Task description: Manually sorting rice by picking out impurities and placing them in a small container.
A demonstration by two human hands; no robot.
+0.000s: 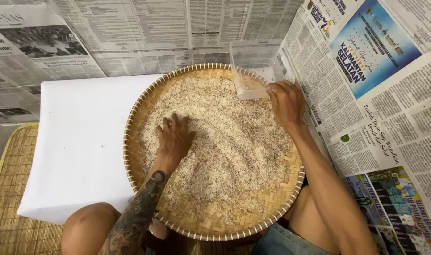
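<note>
While rice (225,141) fills woven tray (130,156), left hand (174,137) spread flat in grains, right hand (285,101) gripping clear tub (253,66)

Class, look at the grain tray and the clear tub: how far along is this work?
Done: rice lies spread across the woven tray. In hand: the left hand presses into the grain; the right hand tips the clear plastic container at the far rim. Left: nearly all the rice remains on the tray.

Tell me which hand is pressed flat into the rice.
The left hand, fingers spread in the rice; the right hand grips the clear plastic container.
</note>
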